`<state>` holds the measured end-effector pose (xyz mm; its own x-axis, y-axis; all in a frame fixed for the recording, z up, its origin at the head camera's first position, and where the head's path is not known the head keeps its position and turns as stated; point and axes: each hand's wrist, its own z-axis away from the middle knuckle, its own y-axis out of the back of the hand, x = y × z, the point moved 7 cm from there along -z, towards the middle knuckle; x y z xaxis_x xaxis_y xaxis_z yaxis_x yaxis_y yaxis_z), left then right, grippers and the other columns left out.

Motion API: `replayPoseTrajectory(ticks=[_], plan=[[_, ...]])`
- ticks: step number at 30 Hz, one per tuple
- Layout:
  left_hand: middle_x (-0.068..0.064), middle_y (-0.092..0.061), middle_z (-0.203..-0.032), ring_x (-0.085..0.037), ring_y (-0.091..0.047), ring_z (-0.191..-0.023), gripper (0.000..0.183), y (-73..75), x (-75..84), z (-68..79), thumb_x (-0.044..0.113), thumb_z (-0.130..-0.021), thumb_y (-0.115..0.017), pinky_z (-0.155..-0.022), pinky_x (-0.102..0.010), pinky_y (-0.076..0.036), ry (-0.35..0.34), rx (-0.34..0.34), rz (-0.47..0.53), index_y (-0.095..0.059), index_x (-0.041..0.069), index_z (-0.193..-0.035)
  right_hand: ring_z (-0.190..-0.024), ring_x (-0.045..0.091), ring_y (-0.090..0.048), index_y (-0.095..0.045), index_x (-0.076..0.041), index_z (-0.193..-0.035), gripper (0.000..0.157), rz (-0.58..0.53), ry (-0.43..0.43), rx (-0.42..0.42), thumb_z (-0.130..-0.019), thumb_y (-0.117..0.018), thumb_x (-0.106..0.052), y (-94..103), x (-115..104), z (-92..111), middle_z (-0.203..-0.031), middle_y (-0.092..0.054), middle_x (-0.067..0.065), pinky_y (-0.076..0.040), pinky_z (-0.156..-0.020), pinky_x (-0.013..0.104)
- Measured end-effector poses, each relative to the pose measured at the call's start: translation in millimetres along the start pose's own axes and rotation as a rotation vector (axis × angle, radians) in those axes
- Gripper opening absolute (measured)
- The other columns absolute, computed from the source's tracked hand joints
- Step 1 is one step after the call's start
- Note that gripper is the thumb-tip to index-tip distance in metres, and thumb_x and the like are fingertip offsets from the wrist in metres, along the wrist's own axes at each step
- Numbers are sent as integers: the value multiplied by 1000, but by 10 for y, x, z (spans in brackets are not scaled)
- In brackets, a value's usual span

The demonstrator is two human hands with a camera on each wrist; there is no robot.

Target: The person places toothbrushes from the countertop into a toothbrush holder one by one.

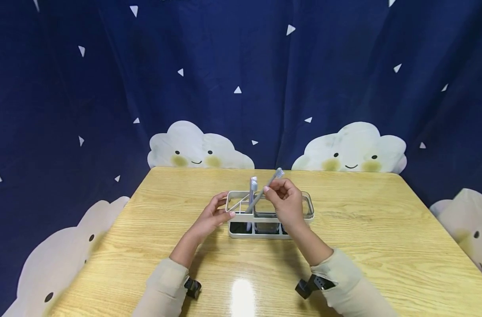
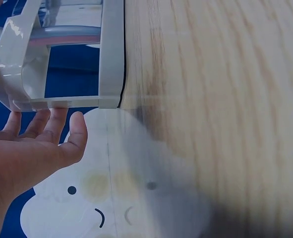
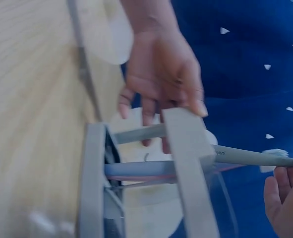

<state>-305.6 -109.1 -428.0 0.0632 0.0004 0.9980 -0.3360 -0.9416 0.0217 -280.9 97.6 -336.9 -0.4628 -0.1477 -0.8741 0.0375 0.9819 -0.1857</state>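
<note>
A white toothbrush rack (image 1: 241,217) stands on the table. My left hand (image 1: 209,220) grips its left end, thumb on the upper front rim and fingers round the outer side. Between the thumb and fingers of my right hand (image 1: 289,204) is a grey toothbrush (image 1: 258,200), tilted, bristles up and to the right. Its lower end reaches into the rack's left part. Beside it stand other toothbrushes (image 1: 254,186), one bluish and one pinkish; their handles (image 2: 67,33) cross the rack's side opening in the left wrist view. A clear container (image 1: 266,227) sits in the middle section.
The wooden table (image 1: 363,229) extends on both sides of the rack. Behind it hangs a dark blue curtain (image 1: 225,53) with white triangles and smiling clouds. A black strap device (image 1: 314,284) is on the right wrist, another (image 1: 193,288) on the left.
</note>
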Motion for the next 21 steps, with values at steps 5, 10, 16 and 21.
replayPoseTrajectory(ticks=[5, 10, 16, 21], plan=[[-21, -35, -139, -21, -53, -102, 64, -5, 6, -5, 11, -87, -64, -82, -47, -40, -7, -3, -15, -32, 16, -142, -73, 15, -58, -57, 6, -90, 12, 144, -25, -16, -82, -66, 4, -68, 141, 77, -85, -61, 17, -48, -63, 21], [-20, -36, -139, -21, -53, -101, 64, -7, 6, -7, 11, -87, -64, -83, -48, -40, -7, -4, -5, -32, 16, -142, -76, 18, -58, -58, 3, -88, 13, 293, 9, -38, -81, -69, 0, -122, 259, 143, -84, -62, 14, -46, -61, 21], [-20, -34, -140, -22, -52, -105, 64, -18, 10, 1, 12, -87, -64, -90, -55, -36, -3, -18, 14, -31, 16, -142, -71, 16, -58, -58, -4, -85, 16, 454, 118, -57, -78, -72, -1, -182, 252, 187, -78, -62, 3, -43, -56, 23], [-20, -33, -141, -24, -51, -106, 65, -12, 7, 3, 10, -88, -63, -91, -56, -35, -4, -17, 19, -30, 16, -143, -70, 15, -60, -57, -6, -86, 19, 540, 192, -52, -75, -72, -1, -207, 243, 201, -76, -65, 1, -43, -53, 25]])
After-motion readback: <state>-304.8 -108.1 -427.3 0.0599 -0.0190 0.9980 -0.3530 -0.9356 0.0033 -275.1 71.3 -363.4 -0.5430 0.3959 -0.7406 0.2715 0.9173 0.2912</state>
